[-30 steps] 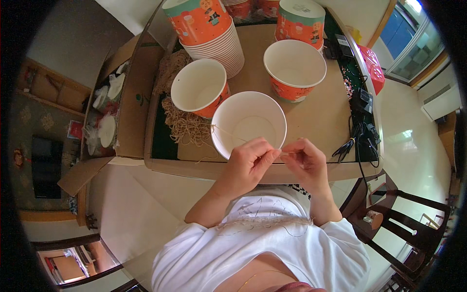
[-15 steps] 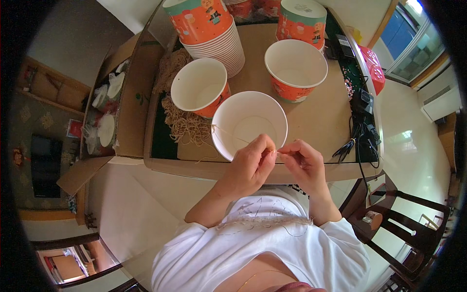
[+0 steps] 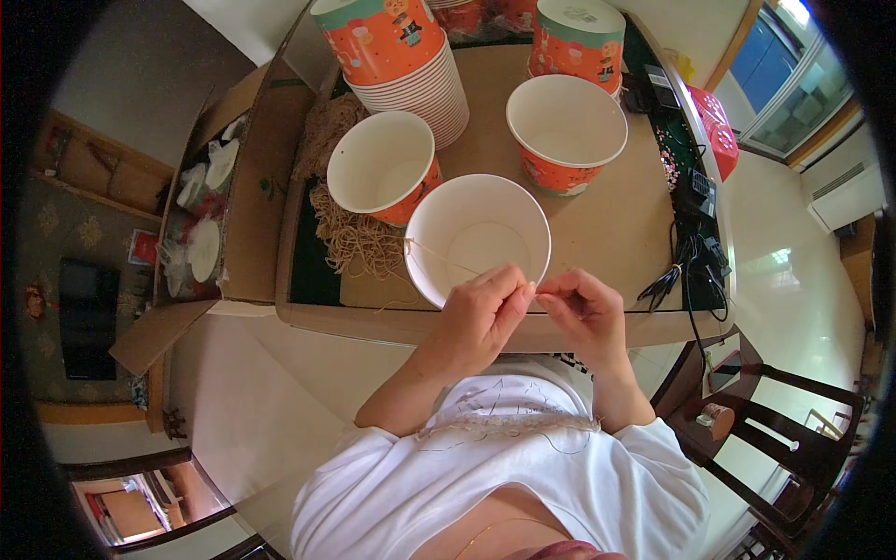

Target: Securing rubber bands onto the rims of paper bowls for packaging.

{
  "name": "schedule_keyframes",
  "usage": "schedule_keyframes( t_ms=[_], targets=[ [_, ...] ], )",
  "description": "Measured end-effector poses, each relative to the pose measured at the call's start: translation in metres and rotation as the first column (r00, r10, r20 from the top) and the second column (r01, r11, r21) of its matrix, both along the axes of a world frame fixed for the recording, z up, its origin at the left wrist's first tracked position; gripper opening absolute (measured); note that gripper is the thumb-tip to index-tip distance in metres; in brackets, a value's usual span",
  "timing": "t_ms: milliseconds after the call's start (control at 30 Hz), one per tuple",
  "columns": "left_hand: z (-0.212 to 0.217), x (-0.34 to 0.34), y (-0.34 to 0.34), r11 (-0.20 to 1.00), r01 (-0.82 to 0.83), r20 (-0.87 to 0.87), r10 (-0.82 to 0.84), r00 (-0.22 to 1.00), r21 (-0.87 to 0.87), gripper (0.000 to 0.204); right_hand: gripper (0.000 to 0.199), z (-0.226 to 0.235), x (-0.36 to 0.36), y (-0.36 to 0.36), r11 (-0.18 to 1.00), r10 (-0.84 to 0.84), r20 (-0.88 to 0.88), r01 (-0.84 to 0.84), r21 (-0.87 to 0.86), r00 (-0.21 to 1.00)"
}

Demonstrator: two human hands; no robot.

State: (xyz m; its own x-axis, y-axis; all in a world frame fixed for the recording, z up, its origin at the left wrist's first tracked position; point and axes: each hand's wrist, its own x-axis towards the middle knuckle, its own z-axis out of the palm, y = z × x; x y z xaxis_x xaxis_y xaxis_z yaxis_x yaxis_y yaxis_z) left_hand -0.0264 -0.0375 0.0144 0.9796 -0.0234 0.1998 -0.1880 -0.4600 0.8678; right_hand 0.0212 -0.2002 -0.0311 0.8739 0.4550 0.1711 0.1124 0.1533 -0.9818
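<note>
A white-lined paper bucket [image 3: 478, 207] stands at the table's front edge, just beyond my hands. From its left rim a thin tan string [image 3: 439, 255] slants across the mouth to my left hand [image 3: 483, 313], whose fingertips pinch it. My right hand [image 3: 590, 313] is closed in a pinch, its fingertips almost meeting the left ones over the near rim. What lies between the right fingertips is too fine to see clearly; it looks like the string's end. A loose heap of tan string [image 3: 350, 233] lies left of the bucket.
Two more paper buckets, one left [image 3: 381, 163] and one right [image 3: 567, 121], stand behind. A tall nested stack of buckets [image 3: 415, 89] rises at the back left, with another upturned bucket [image 3: 581, 47] back right. Black cables [image 3: 691, 247] lie along the right edge. An opened cardboard box [image 3: 257, 187] adjoins the left side.
Both hands have shifted very slightly, with the fingertips still pinched close together. The buckets and string heap remain in place.
</note>
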Motion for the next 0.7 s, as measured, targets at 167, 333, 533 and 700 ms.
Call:
schedule_keyframes(
  t_ms=[167, 333, 533, 700],
  targets=[
    [-0.003, -0.001, 0.0, 1.0, -0.005, -0.024, 0.005, 1.0, -0.007, 0.017, 0.003, 0.001, 0.0, 0.0, 1.0, -0.012, 0.027, 0.012, -0.015, 1.0],
    [-0.004, -0.002, 0.0, 0.999, 0.0, -0.067, -0.003, 0.998, -0.051, 0.011, 0.004, -0.001, 0.0, 0.001, 0.999, -0.034, 0.004, 0.034, -0.001, 0.999],
    [-0.001, 0.006, -0.004, 0.999, -0.047, 0.03, 0.047, 0.998, 0.023, 0.014, 0.004, 0.002, 0.002, -0.001, 0.996, -0.087, -0.026, 0.086, -0.024, 0.996],
    [-0.02, 0.013, -0.004, 0.928, -0.132, 0.226, 0.053, 0.973, 0.349, 0.034, 0.008, -0.006, 0.01, 0.002, 0.991, -0.124, 0.049, 0.122, 0.047, 0.991]
  ],
)
